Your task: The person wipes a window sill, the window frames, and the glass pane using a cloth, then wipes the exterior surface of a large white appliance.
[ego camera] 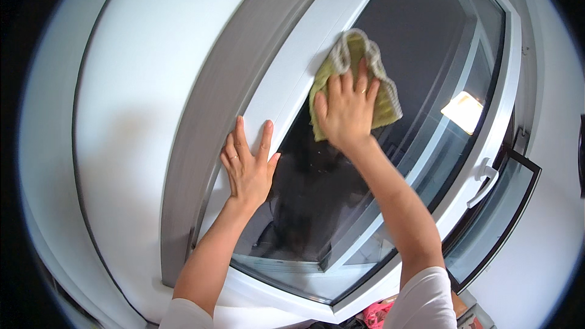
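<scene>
A yellow-green cloth [386,107] with a grey-and-white edge lies against the window glass [315,192], its upper part folded over. My right hand [347,112] presses it there with the fingers spread, near the left side of the pane. My left hand [249,169] holds nothing; its fingers are apart and rest on the white window frame [315,50], lower and to the left. The glass looks dark and carries reflections, with small pale specks below the cloth.
A white handle [485,183] juts from the sash's right side. Beyond it stands a dark-framed glass panel [496,224]. A grey-brown strip [205,146] borders the window on the left, beside a white wall surface [132,114]. Pink material [377,314] shows below.
</scene>
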The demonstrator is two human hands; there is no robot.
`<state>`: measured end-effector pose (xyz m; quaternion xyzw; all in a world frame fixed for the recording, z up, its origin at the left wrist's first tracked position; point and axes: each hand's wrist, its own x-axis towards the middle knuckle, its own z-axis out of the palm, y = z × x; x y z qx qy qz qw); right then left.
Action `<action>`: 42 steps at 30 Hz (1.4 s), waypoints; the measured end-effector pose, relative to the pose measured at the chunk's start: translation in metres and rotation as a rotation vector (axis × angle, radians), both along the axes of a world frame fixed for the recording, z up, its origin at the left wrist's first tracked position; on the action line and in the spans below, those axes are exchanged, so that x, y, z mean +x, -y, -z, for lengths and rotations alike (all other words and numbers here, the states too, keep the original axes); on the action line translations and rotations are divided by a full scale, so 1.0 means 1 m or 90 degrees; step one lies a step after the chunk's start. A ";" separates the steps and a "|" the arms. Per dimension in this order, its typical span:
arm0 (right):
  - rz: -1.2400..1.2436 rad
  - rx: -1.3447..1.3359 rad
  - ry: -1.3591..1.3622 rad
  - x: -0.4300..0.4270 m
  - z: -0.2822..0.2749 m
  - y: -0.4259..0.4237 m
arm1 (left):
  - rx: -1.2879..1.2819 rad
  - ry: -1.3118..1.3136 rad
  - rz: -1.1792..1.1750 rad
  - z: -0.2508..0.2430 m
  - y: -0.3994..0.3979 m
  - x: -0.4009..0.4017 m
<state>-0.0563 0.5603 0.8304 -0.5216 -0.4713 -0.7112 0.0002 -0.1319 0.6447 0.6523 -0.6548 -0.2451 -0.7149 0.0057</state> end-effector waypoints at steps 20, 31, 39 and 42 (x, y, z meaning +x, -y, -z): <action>0.099 0.084 0.073 0.064 -0.271 0.058 | -0.001 -0.054 0.001 -0.003 0.000 -0.002; 0.136 0.274 -0.004 0.097 -0.320 0.068 | 0.008 -0.051 -0.001 0.004 -0.011 0.004; 0.122 0.192 0.065 0.095 -0.188 0.065 | 0.005 -0.018 -0.010 0.006 -0.012 0.019; 0.141 0.171 0.064 0.092 -0.129 0.066 | 0.009 -0.011 -0.023 0.007 -0.015 0.022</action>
